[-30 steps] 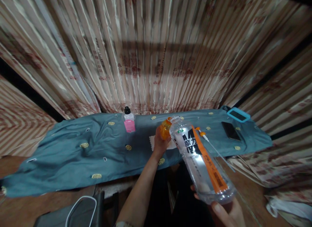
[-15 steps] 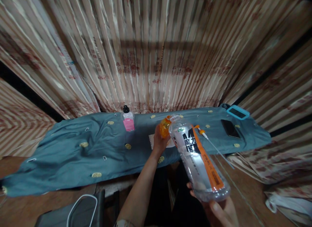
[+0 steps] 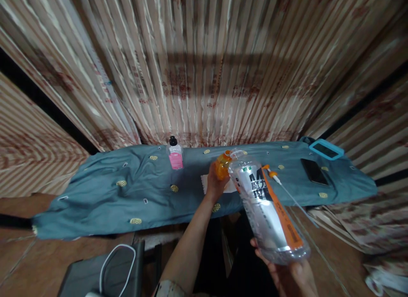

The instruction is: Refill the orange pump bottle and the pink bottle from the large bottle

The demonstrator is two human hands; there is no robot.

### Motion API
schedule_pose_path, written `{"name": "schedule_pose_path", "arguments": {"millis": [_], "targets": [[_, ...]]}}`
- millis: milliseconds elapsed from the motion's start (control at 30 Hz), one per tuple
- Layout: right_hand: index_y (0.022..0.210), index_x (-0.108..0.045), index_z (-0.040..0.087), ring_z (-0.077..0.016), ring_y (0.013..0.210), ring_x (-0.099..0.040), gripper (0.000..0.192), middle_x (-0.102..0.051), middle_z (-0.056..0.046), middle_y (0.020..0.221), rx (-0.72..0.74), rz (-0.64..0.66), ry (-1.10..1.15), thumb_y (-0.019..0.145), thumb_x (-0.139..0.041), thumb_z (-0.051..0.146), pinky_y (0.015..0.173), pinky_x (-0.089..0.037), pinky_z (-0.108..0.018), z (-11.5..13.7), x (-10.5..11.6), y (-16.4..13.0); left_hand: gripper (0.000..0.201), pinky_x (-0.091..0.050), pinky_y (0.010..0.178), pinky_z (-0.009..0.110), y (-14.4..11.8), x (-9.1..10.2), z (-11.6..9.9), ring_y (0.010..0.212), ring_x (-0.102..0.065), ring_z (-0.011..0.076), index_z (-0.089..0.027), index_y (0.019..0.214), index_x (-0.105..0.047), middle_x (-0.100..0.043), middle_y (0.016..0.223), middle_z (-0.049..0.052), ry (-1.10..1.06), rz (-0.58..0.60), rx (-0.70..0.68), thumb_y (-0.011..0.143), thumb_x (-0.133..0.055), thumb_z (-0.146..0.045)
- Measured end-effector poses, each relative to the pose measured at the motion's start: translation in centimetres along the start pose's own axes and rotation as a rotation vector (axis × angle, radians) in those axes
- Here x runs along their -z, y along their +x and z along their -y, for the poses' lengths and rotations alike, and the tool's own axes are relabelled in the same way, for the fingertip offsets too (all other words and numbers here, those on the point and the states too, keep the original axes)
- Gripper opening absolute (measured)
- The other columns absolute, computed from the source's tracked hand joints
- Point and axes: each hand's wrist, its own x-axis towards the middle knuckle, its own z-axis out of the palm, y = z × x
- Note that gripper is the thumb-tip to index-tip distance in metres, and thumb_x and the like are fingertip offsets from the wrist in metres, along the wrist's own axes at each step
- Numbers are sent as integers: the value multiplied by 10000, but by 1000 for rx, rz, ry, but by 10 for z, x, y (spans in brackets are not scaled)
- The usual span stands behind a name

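Note:
My left hand (image 3: 216,184) is wrapped round a small orange see-through bottle (image 3: 222,166), whose uncapped neck points up. In my right hand (image 3: 291,273) is the base of a large clear plastic bottle (image 3: 267,207) with a silver, black and orange label. That bottle is tilted, its mouth at the rim of the orange bottle; whether liquid flows cannot be made out. Right of the bottle necks lies an orange spray pump head (image 3: 273,174) with a long thin tube. Partly under my left hand is a white paper or cloth (image 3: 205,187).
A clear bottle with a pink label and black cap (image 3: 176,154) stands at the back of the cloth-covered table (image 3: 105,203). A black phone (image 3: 314,171) and a blue-framed device (image 3: 327,149) lie right. A dark stool (image 3: 83,271) with a white cable stands lower left. Striped curtains hang behind.
The whole view has shifted, so the table and things sit further right in the picture. Both hands keep their bottles neck to neck.

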Motion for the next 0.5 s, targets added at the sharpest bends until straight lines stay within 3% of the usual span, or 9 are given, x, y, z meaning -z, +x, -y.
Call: {"name": "schedule_pose_path", "arguments": {"millis": [167, 367, 500], "targets": [[1272, -612, 333, -258, 858, -781, 680, -801, -43, 1052, -53, -66, 39, 673, -840, 559, 763, -617, -339, 6, -9, -4, 534, -530, 933, 395, 1, 0, 5, 1036, -663, 229, -202, 1216, -517, -669, 1185, 95, -30, -9, 14, 724, -724, -233], [1161, -687, 307, -285, 912, -772, 470, -790, -68, 1090, -43, -25, 112, 737, -821, 456, 800, -603, -393, 4, -10, -6, 529, -534, 913, 378, 2, 1, 8, 1011, -664, 226, -226, 1212, -523, -669, 1185, 89, -33, 6, 7, 723, -716, -286], [1152, -698, 300, -287, 893, -774, 501, -786, -86, 1096, -27, -18, 170, 708, -841, 482, 768, -609, -380, -4, -8, -2, 515, -544, 866, 372, 3, 3, 6, 944, -668, 222, -231, 1199, -538, -681, 1130, 73, -7, 0, 18, 720, -722, -275]]}}
